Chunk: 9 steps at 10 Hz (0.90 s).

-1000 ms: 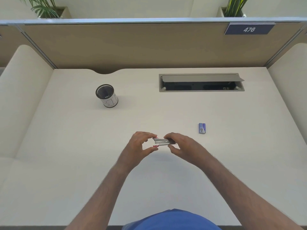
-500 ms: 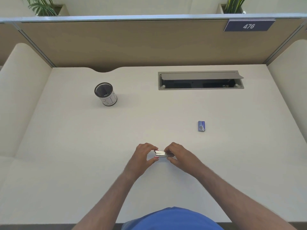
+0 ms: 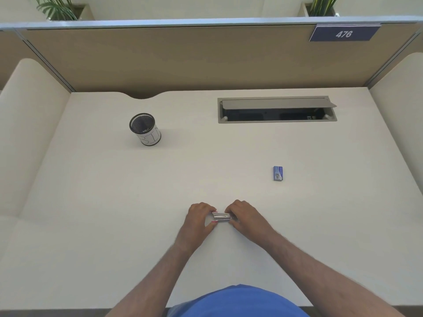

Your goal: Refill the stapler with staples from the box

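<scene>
You gripped the small silver stapler [image 3: 221,217] low over the bench [image 3: 91,202], left hand [image 3: 198,221] and right hand [image 3: 245,217] at its ends, probably opening it. Next: fetch the staple box [image 3: 277,173], well apart.

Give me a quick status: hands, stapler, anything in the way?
Left hand and right hand both gripping stapler. Staple box untouched, ahead right. Nothing between.

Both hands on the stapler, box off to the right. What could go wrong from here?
1. The stapler is small and pinched at its ends by the left hand and right hand; it might slip or snap on a fingertip.
2. The staple box lies apart, so fetching it probably frees one hand, loosening the hold.
</scene>
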Each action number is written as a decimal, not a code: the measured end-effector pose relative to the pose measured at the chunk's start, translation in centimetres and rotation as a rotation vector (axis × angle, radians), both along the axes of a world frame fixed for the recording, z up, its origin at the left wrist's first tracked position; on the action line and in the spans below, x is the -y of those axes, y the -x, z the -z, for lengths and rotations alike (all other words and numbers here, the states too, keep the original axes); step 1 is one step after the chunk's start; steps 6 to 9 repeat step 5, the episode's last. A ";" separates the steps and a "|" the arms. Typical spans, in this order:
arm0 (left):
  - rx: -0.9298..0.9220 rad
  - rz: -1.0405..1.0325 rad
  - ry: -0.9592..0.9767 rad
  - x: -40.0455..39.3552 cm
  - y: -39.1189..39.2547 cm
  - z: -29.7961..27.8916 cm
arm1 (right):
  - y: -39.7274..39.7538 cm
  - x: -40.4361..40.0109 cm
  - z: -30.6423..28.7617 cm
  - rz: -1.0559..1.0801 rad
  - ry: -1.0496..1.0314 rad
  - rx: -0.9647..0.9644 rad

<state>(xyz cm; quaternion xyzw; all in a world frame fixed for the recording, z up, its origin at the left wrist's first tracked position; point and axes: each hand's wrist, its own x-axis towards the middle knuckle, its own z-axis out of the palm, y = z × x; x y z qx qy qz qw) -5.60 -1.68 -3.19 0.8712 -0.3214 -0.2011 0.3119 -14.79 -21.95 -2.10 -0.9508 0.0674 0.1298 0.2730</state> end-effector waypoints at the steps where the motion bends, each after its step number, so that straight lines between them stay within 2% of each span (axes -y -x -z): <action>1: 0.010 -0.004 0.017 0.0 0.0 0.0 | 0.2 0.1 0.3 0.010 -0.032 0.014; 3: -0.055 0.027 -0.047 -0.5 -0.2 -0.1 | 1.1 1.1 0.5 0.064 -0.073 -0.008; 5: 0.175 -0.111 -0.129 -2.3 -0.3 0.4 | 3.0 3.2 1.0 0.246 0.052 0.106; 9: 0.175 -0.111 -0.129 -2.3 -0.3 0.4 | 3.0 3.2 1.0 0.246 0.052 0.106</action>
